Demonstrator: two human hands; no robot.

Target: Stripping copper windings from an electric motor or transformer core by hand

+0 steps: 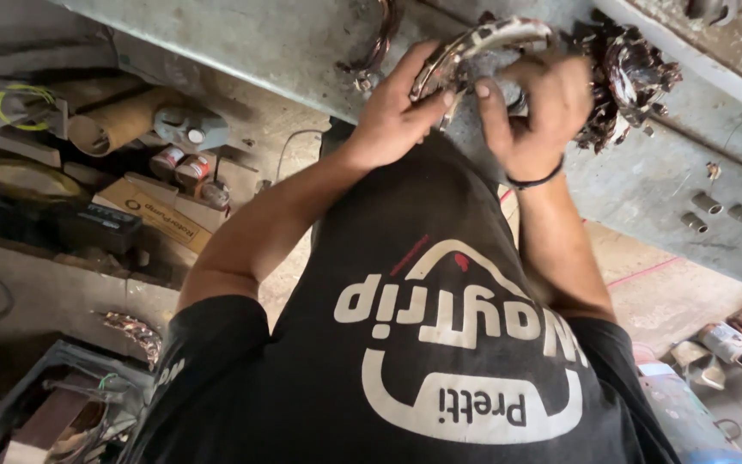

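Both my hands are raised to a curved, shiny metal ring (483, 36) at the edge of a grey metal workbench (285, 43). My left hand (392, 112) grips the ring's left side with the thumb pressed on it. My right hand (534, 103), with a black band on the wrist, holds the ring's right side, fingers curled over it. Just right of that hand sits a dark brown bundle of copper windings (633, 73). My black printed T-shirt (440, 344) fills the lower middle of the view.
Small metal cylinders (706, 206) lie on the bench at right. On the left floor are a cardboard tube (113, 125), cans (178, 165), a cardboard box (156, 215) and a dark crate (45, 404). An angle grinder (740, 344) and a plastic bottle (680, 412) lie at lower right.
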